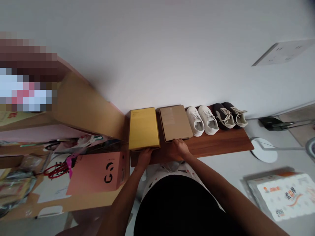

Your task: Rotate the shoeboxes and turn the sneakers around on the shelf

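Observation:
A yellow box [144,127] lies closed at the left end of a dark brown wooden shelf board [221,142]. My left hand [145,158] is at its front edge, with the fingers curled against it and partly hidden. Just to the right, a plain brown cardboard box [175,123] lies with a narrow gap between the two. The fingers of my right hand [180,148] bend around its front lower edge. Beside this box stand white sneakers [195,121], toes toward the wall, and then black sneakers [226,116] with pale laces.
A white wall [172,59] rises behind the board. On the left are a desk [91,201] with a pink box [98,173], red cable [57,170] and clutter. A wrapped tissue pack [286,196], a round white base [264,150] and a black dustpan [273,124] are at right.

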A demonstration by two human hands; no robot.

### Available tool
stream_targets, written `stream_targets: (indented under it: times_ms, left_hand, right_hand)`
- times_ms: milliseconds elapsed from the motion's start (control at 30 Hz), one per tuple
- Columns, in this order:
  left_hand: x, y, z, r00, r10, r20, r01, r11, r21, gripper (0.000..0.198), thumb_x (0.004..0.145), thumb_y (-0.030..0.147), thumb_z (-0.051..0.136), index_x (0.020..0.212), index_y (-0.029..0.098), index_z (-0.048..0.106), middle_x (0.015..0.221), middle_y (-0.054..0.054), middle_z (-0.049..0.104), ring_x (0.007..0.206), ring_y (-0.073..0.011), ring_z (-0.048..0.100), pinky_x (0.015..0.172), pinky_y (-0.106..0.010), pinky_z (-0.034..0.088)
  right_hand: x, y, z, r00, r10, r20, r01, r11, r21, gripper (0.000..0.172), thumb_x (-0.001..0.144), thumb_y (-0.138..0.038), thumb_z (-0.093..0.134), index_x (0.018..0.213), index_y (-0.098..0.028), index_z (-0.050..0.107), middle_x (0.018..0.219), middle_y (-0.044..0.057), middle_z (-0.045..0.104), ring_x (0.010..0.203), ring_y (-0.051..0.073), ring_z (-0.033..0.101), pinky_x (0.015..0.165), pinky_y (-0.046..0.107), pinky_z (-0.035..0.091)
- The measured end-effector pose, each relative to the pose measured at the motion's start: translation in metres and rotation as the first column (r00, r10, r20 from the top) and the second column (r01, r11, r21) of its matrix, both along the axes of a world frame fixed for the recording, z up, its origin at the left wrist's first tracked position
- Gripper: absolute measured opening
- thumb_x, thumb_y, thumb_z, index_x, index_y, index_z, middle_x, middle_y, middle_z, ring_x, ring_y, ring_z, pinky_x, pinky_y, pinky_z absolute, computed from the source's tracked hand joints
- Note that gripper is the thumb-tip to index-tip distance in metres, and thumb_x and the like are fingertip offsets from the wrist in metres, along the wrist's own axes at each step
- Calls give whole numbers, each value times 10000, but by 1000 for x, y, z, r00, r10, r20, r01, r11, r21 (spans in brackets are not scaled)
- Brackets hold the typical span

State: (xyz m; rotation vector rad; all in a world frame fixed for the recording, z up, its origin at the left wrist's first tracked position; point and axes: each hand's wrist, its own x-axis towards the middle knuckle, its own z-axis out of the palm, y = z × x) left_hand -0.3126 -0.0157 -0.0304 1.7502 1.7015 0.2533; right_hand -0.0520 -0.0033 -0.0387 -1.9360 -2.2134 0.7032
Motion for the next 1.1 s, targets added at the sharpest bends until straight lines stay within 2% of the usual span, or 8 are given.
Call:
stream_targets:
  times_ms: [267,467,600,700,800,933,1000,1100]
  left_hand:
    - [18,9,-1,966,212,146,-202,976,-78,367,801,-10,502,871,277,720,1070,-77,712,1195,-247,587,1153,-404,364]
    - [45,-15,4,966,176,-190,-187,982,-39,445,851,63,481,1249,195,632,1339,-191,588,1280,-328,520,1134,-498,351]
    - [69,-42,11,946,218,-242,-268,943,-199,564,826,149,594,1383,107,515,1475,-253,459,1328,-383,499,1117,-509,368]
    - [127,-39,19,978,207,28,-191,941,-280,482,808,165,639,1288,135,605,1375,-214,574,1291,-335,556,1125,-451,384]
    - [229,-6,24,935,129,331,-61,976,-208,464,836,174,618,1300,193,616,1386,-158,595,1253,-265,594,1097,-392,428]
    - [357,62,20,961,153,231,-107,974,-202,402,856,92,562,1251,124,633,1359,-182,624,1295,-244,564,1083,-338,416]
    - [388,85,14,963,214,165,-168,953,-254,263,875,121,561,1100,117,695,1188,-190,708,1194,-278,632,1007,-352,462]
    - [392,95,6,936,322,141,-276,922,-270,148,863,188,615,955,164,729,1008,-145,752,1103,-283,682,918,-313,489]
  right_hand:
    - [3,23,5,993,-1,117,17,990,-142,339,1006,-154,402,1243,-212,638,1215,122,695,1105,214,609,897,277,449]
    - [2,12,25,997,0,73,10,990,-139,343,957,-202,525,1287,-187,618,1294,160,642,1160,253,593,957,329,464]
    - [62,-22,28,997,-79,7,80,989,-127,457,949,-336,564,1380,-184,550,1331,167,614,1179,288,595,989,388,473]
    - [137,-31,27,970,-243,30,245,962,-123,431,964,-326,527,1360,-158,556,1275,180,644,1183,291,615,992,381,476]
    - [190,-6,27,925,-370,83,375,924,-72,488,960,-269,516,1423,-118,481,1370,230,583,1219,300,611,988,376,477]
    - [207,58,27,904,-402,145,427,870,-248,452,958,-186,482,1400,-92,491,1225,229,671,1071,277,693,907,363,507]
    - [214,79,26,898,-409,160,439,828,-349,330,943,-208,524,1250,-127,614,1118,196,709,1053,278,700,901,362,508]
    - [241,82,20,879,-474,51,465,827,-317,202,928,-255,550,1062,-184,683,1069,154,719,1066,262,687,906,336,499]
